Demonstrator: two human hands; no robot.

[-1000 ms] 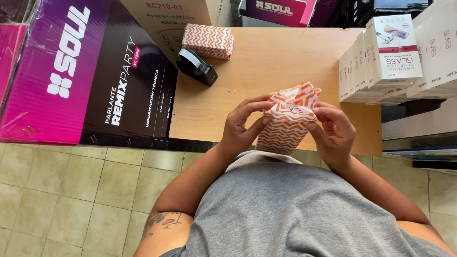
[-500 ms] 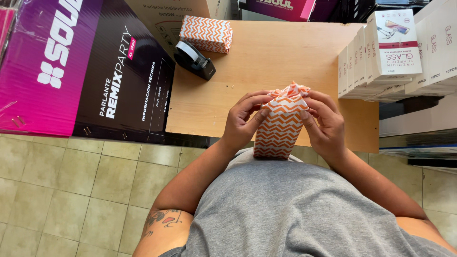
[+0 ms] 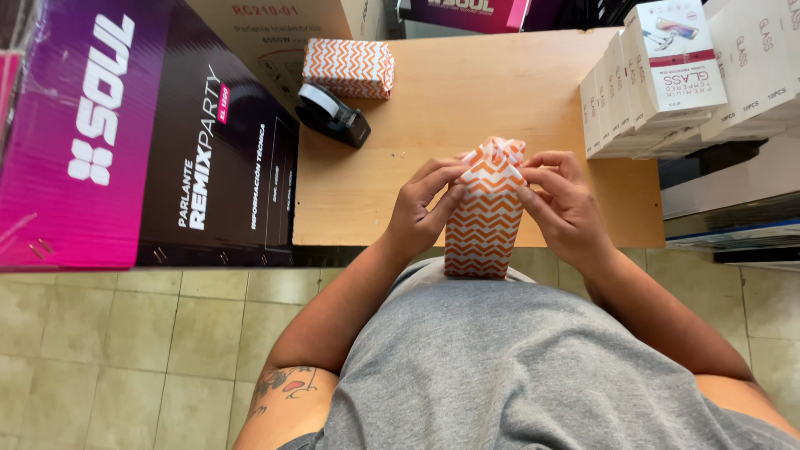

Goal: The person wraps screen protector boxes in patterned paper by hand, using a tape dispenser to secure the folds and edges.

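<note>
Gripping a box wrapped in orange-and-white zigzag paper [image 3: 483, 221] at centre frame, upright, lower end against the grey shirt [image 3: 517, 367], upper end over the near edge of the wooden tabletop [image 3: 467, 92]. Left hand [image 3: 421, 212] clasped on the left side of the box, fingers [image 3: 440, 173] curled up onto the crumpled paper at its top. Right hand [image 3: 562, 208] clasped on the right side, fingers [image 3: 550, 158] pinching the same gathered paper from the other side. Both hands closed on the package, thumbs pressed to its front face.

Further up the tabletop, at upper centre-left: a second wrapped box [image 3: 348, 67] in the same zigzag paper, lying flat, with a black tape dispenser [image 3: 332, 114] just beside it, toward the near edge. At upper right: a stack of small white cartons [image 3: 667, 75], standing close together on the right edge of the tabletop. Filling the left of the frame: a large magenta-and-black carton [image 3: 142, 133] beside the tabletop, on the tiled floor [image 3: 133, 350]. Along the top edge: a tan cardboard box [image 3: 267, 25] behind the second wrapped box. At lower left: a tattooed forearm [image 3: 283, 387], belonging to the left arm.
</note>
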